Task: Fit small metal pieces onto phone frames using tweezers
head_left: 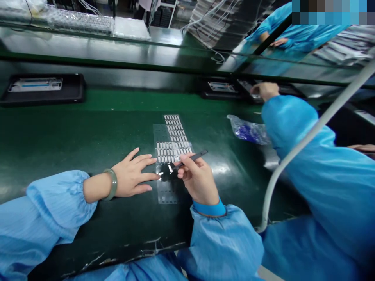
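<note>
The right hand (198,180) is pinched shut on tweezers (190,159), tip on a small part (170,168) w/ the sheet (167,191) long axis running away. Left hand (133,175) lies flat, fingers spread, pressing the sheet just beside.

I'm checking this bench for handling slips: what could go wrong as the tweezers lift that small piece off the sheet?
1. The small piece sits at the very tip of the tweezers in the right hand; it might drop or fold.
2. The left hand pins only the edge of the clear sheet, which could lift.
3. A co-worker's sleeve nearby could bump the elbow.
</note>
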The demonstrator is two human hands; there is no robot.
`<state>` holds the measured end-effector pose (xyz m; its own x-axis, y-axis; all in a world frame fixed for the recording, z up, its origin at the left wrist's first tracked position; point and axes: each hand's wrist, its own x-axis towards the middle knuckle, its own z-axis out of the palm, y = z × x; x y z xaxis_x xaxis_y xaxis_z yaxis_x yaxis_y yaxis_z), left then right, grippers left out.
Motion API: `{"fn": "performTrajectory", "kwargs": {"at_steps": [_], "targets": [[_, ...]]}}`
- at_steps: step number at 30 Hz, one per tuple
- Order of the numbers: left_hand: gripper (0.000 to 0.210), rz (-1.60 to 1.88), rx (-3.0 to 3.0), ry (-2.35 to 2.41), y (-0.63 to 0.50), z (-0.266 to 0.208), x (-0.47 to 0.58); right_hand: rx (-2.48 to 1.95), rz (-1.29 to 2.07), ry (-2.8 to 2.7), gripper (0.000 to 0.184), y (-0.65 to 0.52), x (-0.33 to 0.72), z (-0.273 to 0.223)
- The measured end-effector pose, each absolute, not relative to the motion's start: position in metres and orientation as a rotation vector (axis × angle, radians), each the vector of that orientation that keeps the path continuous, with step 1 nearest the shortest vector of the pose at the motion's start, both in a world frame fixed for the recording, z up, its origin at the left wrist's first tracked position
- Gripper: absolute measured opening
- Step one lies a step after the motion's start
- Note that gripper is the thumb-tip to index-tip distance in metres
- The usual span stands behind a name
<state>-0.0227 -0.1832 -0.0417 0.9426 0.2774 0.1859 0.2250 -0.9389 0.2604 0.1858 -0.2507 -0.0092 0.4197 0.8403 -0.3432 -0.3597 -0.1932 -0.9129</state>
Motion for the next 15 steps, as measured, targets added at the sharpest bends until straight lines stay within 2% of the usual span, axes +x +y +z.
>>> {"fn": "performTrajectory", "kwargs": {"at_steps": [5, 10, 15], "targets": [[0.043, 0.347, 2.763, 0.375, -0.182, -0.042, -0.024, -1.327, 1.137, -0.534, 0.038, -0.254, 0.182, -0.007], [0.03, 0.561, 2.256, 0.45, -0.18, -0.034, -0.021, -1.306, 1.097, -0.623, 0.033, -0.256, 0.172, -0.008], [0.018, 0.651, 2.083, 0.537, -0.181, -0.026, -0.016, -1.316, 1.061, -0.7, 0.03, -0.256, 0.162, -0.013]]}}
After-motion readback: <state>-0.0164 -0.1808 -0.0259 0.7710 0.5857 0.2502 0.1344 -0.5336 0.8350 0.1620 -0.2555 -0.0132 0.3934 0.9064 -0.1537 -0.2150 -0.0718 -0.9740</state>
